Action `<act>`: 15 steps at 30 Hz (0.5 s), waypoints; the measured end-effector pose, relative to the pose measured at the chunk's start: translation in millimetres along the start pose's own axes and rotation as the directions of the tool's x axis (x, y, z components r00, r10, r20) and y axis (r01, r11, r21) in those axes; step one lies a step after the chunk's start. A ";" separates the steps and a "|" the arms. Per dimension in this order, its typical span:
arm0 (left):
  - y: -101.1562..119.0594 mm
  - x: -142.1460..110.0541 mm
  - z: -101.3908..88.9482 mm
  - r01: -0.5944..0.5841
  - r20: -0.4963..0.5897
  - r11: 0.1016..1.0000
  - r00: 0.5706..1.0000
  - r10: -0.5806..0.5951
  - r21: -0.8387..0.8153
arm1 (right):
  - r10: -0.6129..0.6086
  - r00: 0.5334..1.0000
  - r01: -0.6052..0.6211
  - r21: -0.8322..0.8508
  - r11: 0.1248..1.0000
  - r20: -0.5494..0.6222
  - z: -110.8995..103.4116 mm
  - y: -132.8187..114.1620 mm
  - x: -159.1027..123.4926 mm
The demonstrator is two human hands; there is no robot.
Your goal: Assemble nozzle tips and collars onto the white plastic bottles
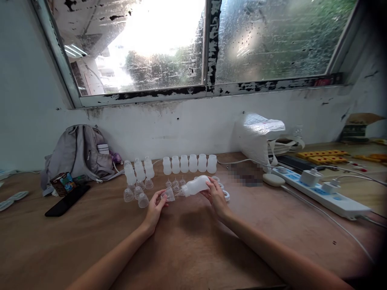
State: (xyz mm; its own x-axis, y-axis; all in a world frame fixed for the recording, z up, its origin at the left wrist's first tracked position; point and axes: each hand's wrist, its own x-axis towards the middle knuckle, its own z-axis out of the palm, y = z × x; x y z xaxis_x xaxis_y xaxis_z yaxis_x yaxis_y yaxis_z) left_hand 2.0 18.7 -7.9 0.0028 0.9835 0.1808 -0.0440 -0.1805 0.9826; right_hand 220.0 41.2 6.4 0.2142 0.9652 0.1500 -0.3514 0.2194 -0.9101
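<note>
My right hand (215, 196) grips the base of a frosted baby bottle (195, 186), tilted nearly on its side with its nipple end toward the left. In my left hand (156, 207) is a clear bottle cap (169, 195), held close to that nipple end. Behind my hands several bare nipples (176, 184) stand on the table. Beside my left hand are several loose clear caps (143, 200). White rings (226, 196) lie partly hidden behind my right hand.
Capped bottles (140, 171) stand at back left, and a row of open bottles (184, 164) stands near the wall. A phone (67, 200) and grey backpack (81, 153) are left. A power strip (323, 193) with cables and a white bag (255, 137) are right.
</note>
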 end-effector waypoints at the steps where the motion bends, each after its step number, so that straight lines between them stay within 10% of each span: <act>1: 1.2 -0.4 0.1 -0.002 0.006 1.000 1.000 0.002 0.002 | 0.004 1.000 -0.004 0.012 1.000 -0.002 0.1 0.1 -0.2; 15: 13.5 -9.4 5.1 0.017 0.116 0.997 0.993 -0.009 -0.070 | 0.139 0.964 -0.131 -0.049 0.990 0.227 11.9 0.2 -25.4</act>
State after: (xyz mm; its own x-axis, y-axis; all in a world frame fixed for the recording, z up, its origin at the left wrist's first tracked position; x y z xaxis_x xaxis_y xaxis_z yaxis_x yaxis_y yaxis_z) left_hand 6.5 6.9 3.9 0.1188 0.9772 0.1757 -0.1141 -0.1624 0.9801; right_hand 203.6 18.4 7.1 -0.0493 0.9932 0.1057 -0.3318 0.0835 -0.9396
